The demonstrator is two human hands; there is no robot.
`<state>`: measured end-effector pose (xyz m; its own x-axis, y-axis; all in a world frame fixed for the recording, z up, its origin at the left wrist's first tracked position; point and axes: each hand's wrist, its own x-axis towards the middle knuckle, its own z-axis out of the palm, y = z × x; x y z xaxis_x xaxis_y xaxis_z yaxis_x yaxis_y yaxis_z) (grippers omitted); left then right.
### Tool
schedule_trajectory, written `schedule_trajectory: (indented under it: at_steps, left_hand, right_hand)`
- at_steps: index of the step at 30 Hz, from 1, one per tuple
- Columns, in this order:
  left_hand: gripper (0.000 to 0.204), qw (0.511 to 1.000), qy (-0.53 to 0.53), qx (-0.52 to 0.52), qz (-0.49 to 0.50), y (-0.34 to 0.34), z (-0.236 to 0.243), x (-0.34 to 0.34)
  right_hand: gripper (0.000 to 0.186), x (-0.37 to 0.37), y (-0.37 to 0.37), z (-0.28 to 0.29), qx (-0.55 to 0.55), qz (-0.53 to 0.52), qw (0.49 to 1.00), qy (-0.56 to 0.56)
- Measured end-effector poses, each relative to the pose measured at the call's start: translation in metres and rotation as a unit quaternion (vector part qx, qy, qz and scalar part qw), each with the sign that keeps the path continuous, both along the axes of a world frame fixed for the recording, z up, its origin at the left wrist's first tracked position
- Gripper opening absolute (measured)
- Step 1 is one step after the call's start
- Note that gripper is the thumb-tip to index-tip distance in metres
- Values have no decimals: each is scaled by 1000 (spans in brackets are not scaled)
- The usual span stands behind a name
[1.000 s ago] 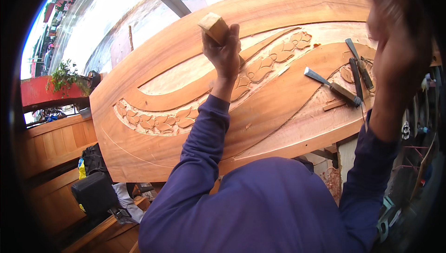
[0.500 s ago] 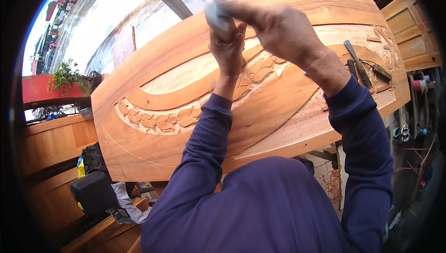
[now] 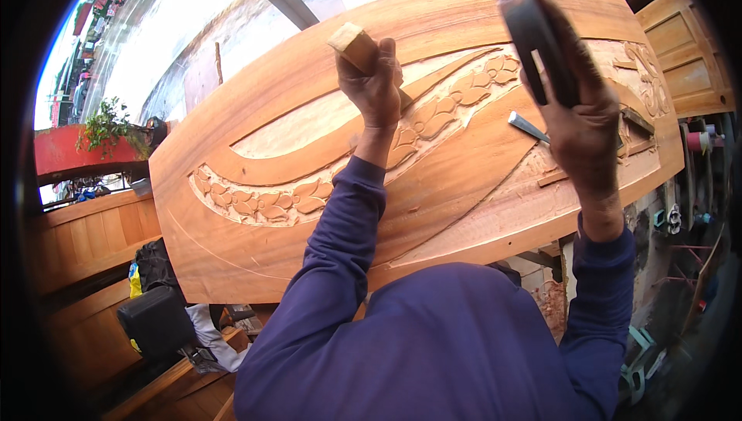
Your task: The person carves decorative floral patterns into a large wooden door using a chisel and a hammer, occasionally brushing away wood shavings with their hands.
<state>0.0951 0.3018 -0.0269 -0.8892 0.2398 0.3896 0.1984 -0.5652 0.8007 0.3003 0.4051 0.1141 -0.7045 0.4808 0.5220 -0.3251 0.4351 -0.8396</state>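
My left hand (image 3: 372, 88) is closed around a thick square wooden handle (image 3: 352, 44), whose pale, worn end sticks out above the fist. The tool's lower end is mostly hidden behind the hand. Up at the right, my right hand (image 3: 583, 131) grips a dark, long tool (image 3: 535, 38) with a slot in its side and an opening at its far end; its exact kind is unclear. The two are well apart. Beneath both hands lies a large wooden panel (image 3: 232, 255) with a carved band of leaves and flowers (image 3: 437, 115).
A chisel blade (image 3: 528, 126) shows on the panel beside my right wrist, near another wooden handle (image 3: 638, 121). Scroll carving (image 3: 645, 73) fills the panel's right end. A black case (image 3: 154, 320) stands at lower left. Panelled doors (image 3: 684, 57) lean at far right.
My right hand has swung away to the right with the dark tool, from the top of the wooden handle. My left hand has stayed nearly in place, and the handle's end is now uncovered.
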Motion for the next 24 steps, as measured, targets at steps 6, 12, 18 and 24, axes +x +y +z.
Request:
schedule_trajectory:
  at_steps: [6, 12, 18, 24]
  left_hand:
    - [22, 994, 58, -76, 46, 2, -2, 2]
    - [26, 987, 97, -110, 65, 14, -6, 1]
    - [36, 988, 59, -140, 17, 6, 2, -3]
    - [29, 998, 52, -16, 14, -5, -14, 3]
  right_hand:
    - [50, -27, 26, 66, 323, -320, 890, 34]
    - [28, -91, 58, -23, 502, -200, 841, 43]
    - [57, -95, 11, -15, 360, -92, 913, -170]
    - [64, -52, 11, -25, 276, -102, 942, -160]
